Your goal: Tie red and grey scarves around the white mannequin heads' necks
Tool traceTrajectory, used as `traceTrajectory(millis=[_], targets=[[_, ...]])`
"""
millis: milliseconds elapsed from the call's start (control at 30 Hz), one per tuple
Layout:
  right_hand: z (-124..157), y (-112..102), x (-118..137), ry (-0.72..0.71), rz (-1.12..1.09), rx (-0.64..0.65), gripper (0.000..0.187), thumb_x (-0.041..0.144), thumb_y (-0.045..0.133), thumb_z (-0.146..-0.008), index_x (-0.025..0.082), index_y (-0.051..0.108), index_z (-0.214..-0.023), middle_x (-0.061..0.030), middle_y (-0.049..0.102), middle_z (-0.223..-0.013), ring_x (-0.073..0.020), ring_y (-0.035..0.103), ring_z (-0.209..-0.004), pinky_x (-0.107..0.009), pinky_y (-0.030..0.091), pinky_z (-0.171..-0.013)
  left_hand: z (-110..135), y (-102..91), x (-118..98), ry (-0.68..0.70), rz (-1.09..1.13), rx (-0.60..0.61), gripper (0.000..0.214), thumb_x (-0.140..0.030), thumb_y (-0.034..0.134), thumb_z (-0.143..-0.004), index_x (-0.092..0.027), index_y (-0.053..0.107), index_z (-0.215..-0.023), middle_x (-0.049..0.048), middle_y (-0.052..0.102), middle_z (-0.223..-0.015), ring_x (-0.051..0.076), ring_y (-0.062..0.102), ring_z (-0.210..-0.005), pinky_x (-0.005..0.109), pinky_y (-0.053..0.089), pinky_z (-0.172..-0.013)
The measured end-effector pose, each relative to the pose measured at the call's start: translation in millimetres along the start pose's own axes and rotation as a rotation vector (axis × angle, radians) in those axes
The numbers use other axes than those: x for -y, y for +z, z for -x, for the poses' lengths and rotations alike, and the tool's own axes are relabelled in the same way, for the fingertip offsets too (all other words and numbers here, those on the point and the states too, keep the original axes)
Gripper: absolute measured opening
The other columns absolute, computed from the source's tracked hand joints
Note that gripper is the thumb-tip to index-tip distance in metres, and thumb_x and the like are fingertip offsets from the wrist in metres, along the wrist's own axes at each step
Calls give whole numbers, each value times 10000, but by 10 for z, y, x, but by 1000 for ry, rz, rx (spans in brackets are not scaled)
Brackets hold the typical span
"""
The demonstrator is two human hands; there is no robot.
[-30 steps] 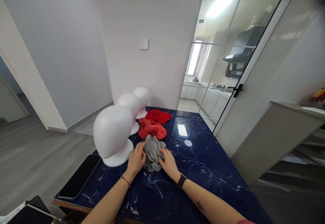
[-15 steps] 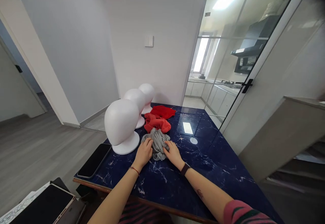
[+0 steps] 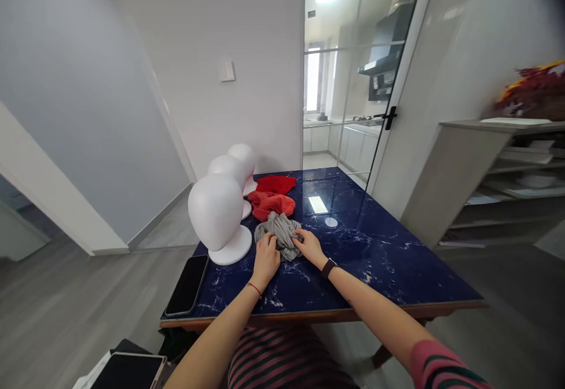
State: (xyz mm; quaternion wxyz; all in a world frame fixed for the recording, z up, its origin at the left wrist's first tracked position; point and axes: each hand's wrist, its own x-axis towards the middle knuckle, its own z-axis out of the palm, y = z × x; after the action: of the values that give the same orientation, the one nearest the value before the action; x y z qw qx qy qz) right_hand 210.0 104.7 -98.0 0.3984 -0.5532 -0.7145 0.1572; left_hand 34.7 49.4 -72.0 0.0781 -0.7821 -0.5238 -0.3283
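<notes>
A crumpled grey knit cloth (image 3: 282, 227) lies bunched on the dark blue marbled table (image 3: 353, 265). My left hand (image 3: 266, 258) grips its near left side with the fingers curled into the folds. On the right edge, my right hand (image 3: 311, 249) pinches the fabric between thumb and fingers. Just behind the grey cloth is a coral-red cloth (image 3: 272, 205), and beyond that a bright red one (image 3: 276, 185). To the left stand three white foam heads in a row: the nearest head (image 3: 216, 212), a middle head (image 3: 228, 167) and the farthest head (image 3: 241, 152).
A black phone (image 3: 188, 286) rests at the table's left front corner. Below it, a tablet (image 3: 129, 371) shows at the lower left. A glass door (image 3: 342, 83) stands behind the table, and a shelf unit (image 3: 472, 142) is at the right.
The view has turned to the right, showing more of the shelf. Both hands stay on the grey cloth, whose folds are bunched differently. The heads and red cloths have not moved on the table.
</notes>
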Motion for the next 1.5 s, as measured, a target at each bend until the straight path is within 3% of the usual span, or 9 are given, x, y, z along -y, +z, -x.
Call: traceTrajectory(millis=[467,767,967,1200,1367,1500], targets=[[-142,5,90,13,-33,-64,211,298,578,-771,190,686,-917,-48,698,-923,-193,635,-876,-297,465,-816,-31,63,31,32,-121,-21,369,-47,446,-707,-132,520,-1058,145,521,-1146,263,482,-1104,431,353,-990],[-66,-42,106,13,0,-29,182,263,584,-755,207,686,-895,-34,697,-904,-176,629,-850,-250,443,-762,45,21,14,-145,-96,-165,320,-76,410,-765,-117,520,-1063,168,499,-1128,281,494,-1087,422,438,-906],[-20,-70,154,15,41,-14,166,304,557,-769,207,683,-816,5,639,-645,-134,580,-618,-208,382,-594,178,30,-76,-74,-133,-55,433,-71,418,-761,-102,483,-1188,174,477,-1228,280,444,-1181,416,405,-972],[97,-77,182,-11,65,-7,180,326,536,-782,210,672,-793,26,580,-556,-121,533,-537,-206,340,-542,272,39,-124,-142,-174,80,493,-134,396,-822,-129,401,-1315,175,387,-1393,292,344,-1289,473,314,-1034],[175,-88,238,-17,79,-20,181,313,518,-791,209,665,-810,14,589,-569,-131,547,-550,-210,353,-551,280,12,-115,-151,-100,126,498,-151,382,-829,-136,384,-1326,163,443,-1347,262,389,-1255,430,352,-1006],[190,-79,243,-30,84,-30,161,300,528,-789,210,658,-819,13,581,-557,-129,550,-546,-205,353,-542,268,-21,-129,-162,-80,113,517,-156,403,-811,-150,386,-1328,146,540,-1188,257,477,-1125,404,419,-916]])
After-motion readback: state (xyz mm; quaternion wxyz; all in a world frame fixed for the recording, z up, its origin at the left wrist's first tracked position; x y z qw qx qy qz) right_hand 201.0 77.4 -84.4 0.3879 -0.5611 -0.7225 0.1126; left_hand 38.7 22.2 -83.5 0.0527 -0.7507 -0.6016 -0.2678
